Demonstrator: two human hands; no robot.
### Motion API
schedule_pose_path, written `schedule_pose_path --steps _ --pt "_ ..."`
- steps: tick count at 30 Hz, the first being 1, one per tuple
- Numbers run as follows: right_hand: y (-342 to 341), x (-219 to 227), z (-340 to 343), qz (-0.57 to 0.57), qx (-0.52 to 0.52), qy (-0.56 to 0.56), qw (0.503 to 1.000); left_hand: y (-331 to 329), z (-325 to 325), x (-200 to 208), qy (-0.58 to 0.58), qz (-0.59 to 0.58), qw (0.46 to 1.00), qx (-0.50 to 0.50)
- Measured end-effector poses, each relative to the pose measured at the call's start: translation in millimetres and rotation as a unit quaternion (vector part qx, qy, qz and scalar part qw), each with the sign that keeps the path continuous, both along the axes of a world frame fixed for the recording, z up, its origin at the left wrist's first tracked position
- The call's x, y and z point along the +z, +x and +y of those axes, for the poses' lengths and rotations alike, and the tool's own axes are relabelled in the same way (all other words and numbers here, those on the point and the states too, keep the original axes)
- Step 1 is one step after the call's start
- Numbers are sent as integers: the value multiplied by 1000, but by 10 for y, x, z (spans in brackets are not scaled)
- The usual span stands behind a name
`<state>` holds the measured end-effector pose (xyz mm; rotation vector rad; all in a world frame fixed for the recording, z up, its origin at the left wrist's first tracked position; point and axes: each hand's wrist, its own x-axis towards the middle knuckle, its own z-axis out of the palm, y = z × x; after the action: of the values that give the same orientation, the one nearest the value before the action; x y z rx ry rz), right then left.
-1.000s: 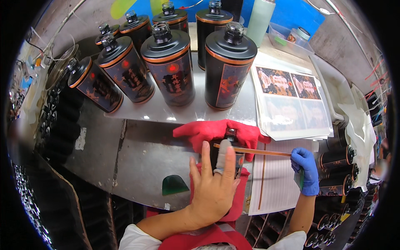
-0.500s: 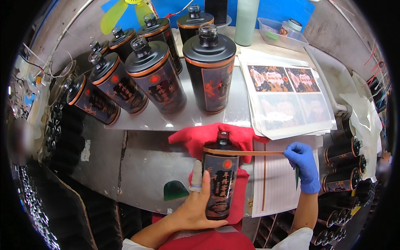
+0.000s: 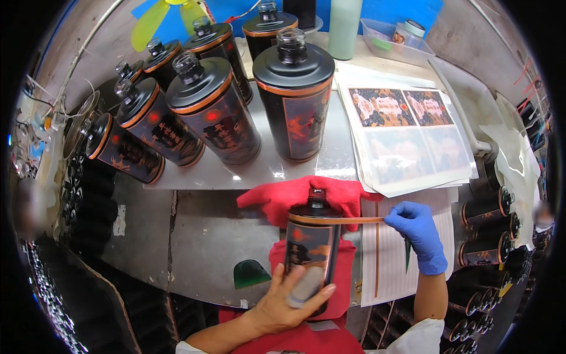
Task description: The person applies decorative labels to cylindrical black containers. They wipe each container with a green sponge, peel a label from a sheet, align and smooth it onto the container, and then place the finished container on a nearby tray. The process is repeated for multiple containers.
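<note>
A black glass bottle [image 3: 309, 239] with a red dot and gold-brown artwork leans on a red cloth [image 3: 268, 197] before me. My left hand [image 3: 289, 298] holds its lower body, fingers across the front, with a pale cover on one finger. A thin copper-coloured strip [image 3: 362, 220] lies around the bottle's shoulder and stretches off to the right. Its free end is pinched by my right hand [image 3: 415, 230], in a blue glove. Below that hand hangs a dark green flat piece [image 3: 408, 253], partly hidden by the palm. The bottle's underside is covered by my left hand.
Several similar bottles [image 3: 215, 112] stand on a raised grey shelf [image 3: 283, 174] behind. Printed sheets [image 3: 407, 153] lie to their right, above a lined strip sheet [image 3: 407, 283]. A green scraper-like piece [image 3: 249, 274] rests on the metal table [image 3: 203, 236]. More bottles [image 3: 486, 251] lie stacked at the right.
My left hand has shifted from the bottle's left side to its lower front, and the bottle has turned. My right hand has come closer to it, so the free length of strip is shorter.
</note>
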<state>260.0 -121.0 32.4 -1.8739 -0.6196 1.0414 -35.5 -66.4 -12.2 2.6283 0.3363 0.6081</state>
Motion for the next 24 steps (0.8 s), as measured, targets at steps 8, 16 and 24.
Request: schedule_pose_path --steps 8,16,24 --pt "-286 139 245 42 43 24 998 -197 -1 -29 -99 -114 988 43" --pt "-408 273 349 83 46 5 995 -176 67 -237 -146 -84 986 -2" --pt "-518 211 511 98 69 -11 993 -71 51 0 -58 -99 992 46"
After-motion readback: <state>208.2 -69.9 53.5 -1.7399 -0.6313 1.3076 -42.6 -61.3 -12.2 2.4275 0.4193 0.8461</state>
